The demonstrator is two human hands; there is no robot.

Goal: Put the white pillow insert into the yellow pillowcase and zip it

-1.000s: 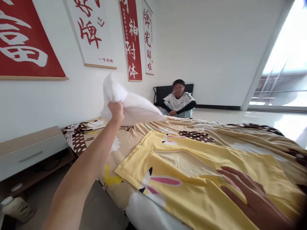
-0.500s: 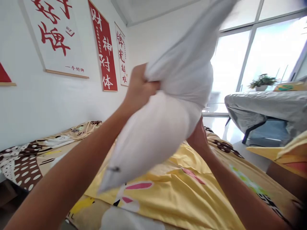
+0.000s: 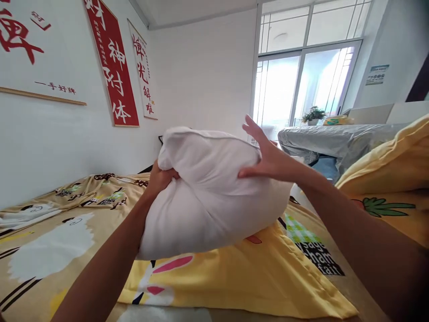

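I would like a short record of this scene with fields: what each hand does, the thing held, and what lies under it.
left hand: left hand grips the near-left edge of the plump white pillow
right hand: right hand lies flat on the pillow's far right side, fingers spread
held thing: pillow, lifted above the bed
under it: yellow rabbit-print pillowcase spread flat on the tan cartoon-print bedspread

Both arms reach forward; left hand (image 3: 160, 177) clenched, right hand (image 3: 268, 154) spread flat.
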